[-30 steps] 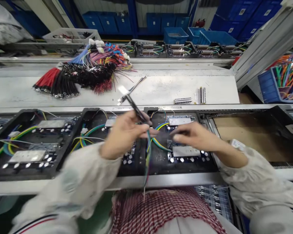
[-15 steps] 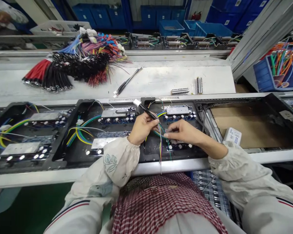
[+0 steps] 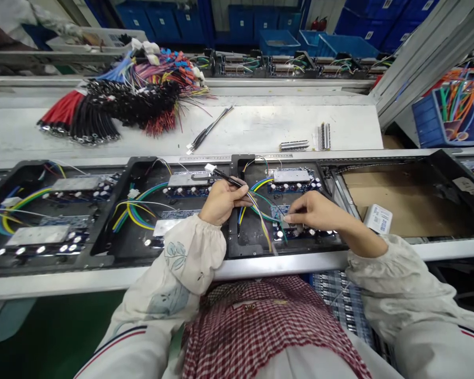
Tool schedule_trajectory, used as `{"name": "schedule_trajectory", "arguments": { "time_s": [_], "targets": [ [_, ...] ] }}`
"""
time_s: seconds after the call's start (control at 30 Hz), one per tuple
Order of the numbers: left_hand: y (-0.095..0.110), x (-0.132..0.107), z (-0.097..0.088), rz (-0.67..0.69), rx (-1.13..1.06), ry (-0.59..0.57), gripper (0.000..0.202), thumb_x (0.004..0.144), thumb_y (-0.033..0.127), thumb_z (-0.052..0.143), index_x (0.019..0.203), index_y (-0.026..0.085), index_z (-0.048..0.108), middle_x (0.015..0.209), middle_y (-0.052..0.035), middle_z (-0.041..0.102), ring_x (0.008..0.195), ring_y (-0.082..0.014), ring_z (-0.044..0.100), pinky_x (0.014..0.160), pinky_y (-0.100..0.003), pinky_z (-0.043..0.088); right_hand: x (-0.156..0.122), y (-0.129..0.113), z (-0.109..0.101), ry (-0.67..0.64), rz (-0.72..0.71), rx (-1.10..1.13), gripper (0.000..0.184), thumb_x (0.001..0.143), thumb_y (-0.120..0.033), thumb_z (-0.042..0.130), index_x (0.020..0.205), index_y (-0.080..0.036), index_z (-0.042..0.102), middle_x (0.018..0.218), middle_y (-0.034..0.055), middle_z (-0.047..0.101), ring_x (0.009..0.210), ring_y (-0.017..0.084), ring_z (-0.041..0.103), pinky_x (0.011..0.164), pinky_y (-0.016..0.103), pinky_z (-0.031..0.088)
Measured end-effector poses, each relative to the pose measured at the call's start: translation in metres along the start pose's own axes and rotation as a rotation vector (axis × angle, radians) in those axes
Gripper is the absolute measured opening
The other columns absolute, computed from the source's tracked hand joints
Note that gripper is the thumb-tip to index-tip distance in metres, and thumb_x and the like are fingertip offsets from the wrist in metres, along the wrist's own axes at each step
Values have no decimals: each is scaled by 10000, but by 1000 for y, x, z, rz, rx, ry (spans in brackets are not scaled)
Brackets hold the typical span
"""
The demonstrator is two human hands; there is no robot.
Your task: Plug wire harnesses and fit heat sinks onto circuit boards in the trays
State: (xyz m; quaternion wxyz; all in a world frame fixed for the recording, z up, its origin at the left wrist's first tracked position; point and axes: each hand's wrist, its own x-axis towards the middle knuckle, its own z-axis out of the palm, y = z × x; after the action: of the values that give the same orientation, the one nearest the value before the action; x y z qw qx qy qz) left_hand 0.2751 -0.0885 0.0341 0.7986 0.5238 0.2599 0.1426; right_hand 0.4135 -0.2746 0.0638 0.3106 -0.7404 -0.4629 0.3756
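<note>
One black-sleeved cable [image 3: 228, 178] with white connector [image 3: 210, 168], loose coloured wires [image 3: 266, 231].

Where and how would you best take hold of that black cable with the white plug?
By the black sleeve, I'd say, just behind the white plug, with fingers pinching across it from the far side. That stretch is slim, straight and uncovered; the left hand grips its near end, and the loose wires past that hand splay apart, likely a poorer hold.
</note>
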Motion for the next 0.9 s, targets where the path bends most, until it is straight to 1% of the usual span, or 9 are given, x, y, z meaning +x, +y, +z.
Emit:
{"name": "schedule_trajectory", "arguments": {
  "time_s": [0.03, 0.1, 0.13, 0.2, 0.27, 0.43, 0.57, 0.8, 0.9],
  "targets": [
    [1, 0, -1, -38, -4, -31, 344, 579, 231, 771, 772, 127, 506, 597, -14, 635, 513, -139, 630, 491, -239, 552, 1, 0, -1, 43, -11, -22, 252, 748, -359, 623, 609, -154, 668, 495, 10, 619, 432, 106, 540, 426, 208, 380],
    [3, -1, -3, -84, -8, -76, 349, 549, 223, 781, 755, 127, 517, 583, -12, 633, 486, -132, 615, 460, -227, 538, 7, 2, 3, 210, -12, -30, 228, 750, -353, 631, 677, -145, 690, 543, 24, 648, 469, 124, 578, 459, 218, 412],
    [3, -1, -3, -76, 1, -75, 350, 536, 221, 785, 742, 129, 518, 571, -5, 627, 473, -129, 607, 445, -222, 530, 11, 6, 7, 294, -8, -41, 206, 746, -336, 642, 714, -140, 699, 573, 32, 664, 495, 134, 596, 482, 225, 428],
    [2, -3, -2, -3, 45, -37, 353, 522, 227, 791, 722, 136, 515, 542, 13, 608, 449, -127, 591, 424, -226, 522, 22, 14, 19, 405, -15, -122, 146, 718, -284, 677, 736, -143, 711, 611, 34, 681, 533, 143, 612, 524, 235, 440],
    [1, -4, 1, 82, 92, -2, 350, 524, 244, 789, 713, 141, 513, 520, 23, 591, 432, -126, 577, 411, -230, 517, 31, 22, 29, 448, -36, -212, 98, 697, -249, 700, 725, -157, 720, 631, 26, 690, 556, 142, 612, 557, 237, 439],
    [-4, -2, 2, 127, 126, 16, 313, 540, 247, 763, 687, 144, 506, 486, 21, 573, 406, -125, 557, 387, -225, 494, 36, 32, 36, 449, -63, -257, 100, 710, -259, 703, 740, -168, 730, 692, 22, 710, 582, 137, 610, 581, 237, 431],
    [-6, 0, 1, 142, 127, 22, 272, 560, 223, 732, 687, 145, 505, 490, 20, 573, 403, -126, 554, 387, -235, 497, 35, 31, 34, 430, -47, -282, 100, 715, -255, 704, 750, -168, 735, 701, 25, 714, 593, 140, 615, 589, 239, 428],
    [-7, 0, 1, 141, 116, 30, 290, 558, 229, 742, 698, 145, 503, 503, 23, 579, 405, -120, 556, 394, -232, 503, 39, 30, 36, 420, -26, -306, 97, 730, -252, 698, 771, -173, 736, 735, 28, 721, 621, 151, 632, 604, 247, 430],
    [-8, 0, 0, 144, 111, 40, 300, 552, 228, 748, 702, 143, 503, 501, 24, 581, 403, -121, 557, 397, -232, 504, 35, 26, 32, 364, -9, -361, 108, 749, -262, 690, 786, -173, 737, 778, 47, 726, 687, 175, 646, 647, 266, 431]
  ]
}}
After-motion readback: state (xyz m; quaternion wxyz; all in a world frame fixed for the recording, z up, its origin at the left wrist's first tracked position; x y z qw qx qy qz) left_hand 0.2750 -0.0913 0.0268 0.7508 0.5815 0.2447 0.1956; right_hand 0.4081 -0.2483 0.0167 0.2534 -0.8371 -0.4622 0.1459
